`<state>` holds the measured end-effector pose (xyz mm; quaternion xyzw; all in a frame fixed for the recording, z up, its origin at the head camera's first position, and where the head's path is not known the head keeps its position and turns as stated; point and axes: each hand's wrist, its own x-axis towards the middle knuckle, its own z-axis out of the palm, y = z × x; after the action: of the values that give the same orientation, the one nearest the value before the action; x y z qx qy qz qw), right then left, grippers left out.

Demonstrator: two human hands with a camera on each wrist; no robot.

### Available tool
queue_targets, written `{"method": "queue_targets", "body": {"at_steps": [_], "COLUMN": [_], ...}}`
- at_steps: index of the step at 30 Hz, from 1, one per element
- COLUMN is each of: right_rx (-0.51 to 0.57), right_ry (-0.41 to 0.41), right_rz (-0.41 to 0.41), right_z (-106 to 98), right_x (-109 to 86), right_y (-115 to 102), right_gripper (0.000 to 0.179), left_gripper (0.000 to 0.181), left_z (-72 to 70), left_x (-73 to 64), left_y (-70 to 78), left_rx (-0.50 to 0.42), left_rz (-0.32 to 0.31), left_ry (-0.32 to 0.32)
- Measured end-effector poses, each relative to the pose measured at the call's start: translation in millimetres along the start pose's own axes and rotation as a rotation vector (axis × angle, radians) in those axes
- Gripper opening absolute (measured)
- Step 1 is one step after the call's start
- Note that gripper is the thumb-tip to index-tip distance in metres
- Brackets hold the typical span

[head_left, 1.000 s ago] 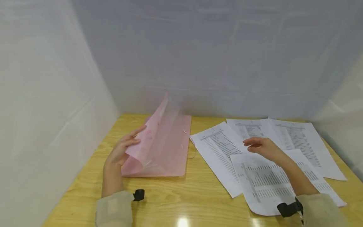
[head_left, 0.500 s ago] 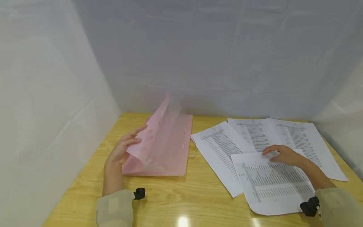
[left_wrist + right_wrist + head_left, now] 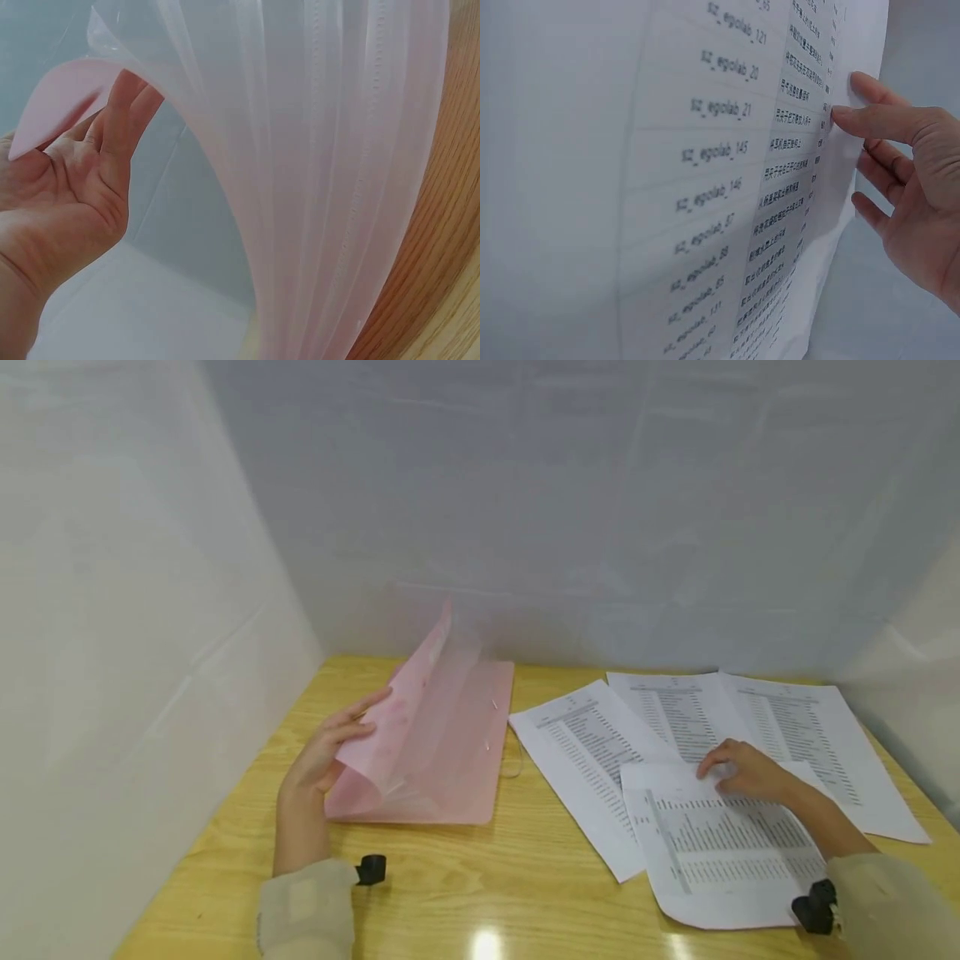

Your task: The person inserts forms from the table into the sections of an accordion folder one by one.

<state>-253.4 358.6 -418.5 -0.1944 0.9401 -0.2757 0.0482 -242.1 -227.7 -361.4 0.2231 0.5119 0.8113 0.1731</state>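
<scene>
In the head view a pink folder (image 3: pixel 468 777) lies opened on the left of the table, its clear pocket pages fanned upward. My left hand (image 3: pixel 326 756) grips the raised pink cover (image 3: pixel 397 714) along its left edge; in the left wrist view the palm shows and the thumb is mostly hidden behind the cover. On the right, my right hand (image 3: pixel 750 772) is over the front printed sheet (image 3: pixel 735 860), thumb and index finger a little apart at its upper part. In the right wrist view the fingertips (image 3: pixel 841 116) meet the sheet near its edge, fingers loosely bent.
Behind and beside the front sheet lie overlapping printed sheets, one angled on the left (image 3: pixel 577 760) and others at the back (image 3: pixel 806 735). A thin loop (image 3: pixel 512 768) shows by the folder's right edge. Pale sheeting (image 3: pixel 562 510) walls in the wooden table (image 3: pixel 435 902).
My right hand has moved right and down from above the papers onto the front sheet, and has shifted little in the last half second. The left hand still holds the folder cover up.
</scene>
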Motion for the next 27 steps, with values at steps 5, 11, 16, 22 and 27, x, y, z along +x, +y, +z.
{"method": "queue_targets", "body": {"at_steps": [5,11,16,22,27], "right_rx": [-0.043,-0.08,-0.061,0.073,0.364], "right_ry": [0.012,0.018,0.038,0.033,-0.012], "right_rz": [-0.006,-0.023,-0.05,0.008,0.143], "right_z": [-2.2,-10.3,-23.9,-36.1,-37.7], "right_x": [0.3,-1.4,-1.5,-6.7,-13.5], "right_y": [-0.9,-0.3,1.3,3.4,3.6], "right_gripper": [0.031,0.028,0.025,0.027,0.038], "left_gripper": [0.048,0.049,0.048,0.048,0.048], "left_z": [1.5,1.8,2.8,3.5,4.2], "left_x": [-0.2,-0.5,-0.6,0.6,0.6], "left_y": [1.8,2.3,4.3,4.5,5.0], "left_rx": [0.026,0.038,0.046,0.063,0.074], "left_rz": [0.003,-0.002,-0.002,0.001,0.0], "left_ry": [0.013,0.019,0.022,0.026,0.03]}}
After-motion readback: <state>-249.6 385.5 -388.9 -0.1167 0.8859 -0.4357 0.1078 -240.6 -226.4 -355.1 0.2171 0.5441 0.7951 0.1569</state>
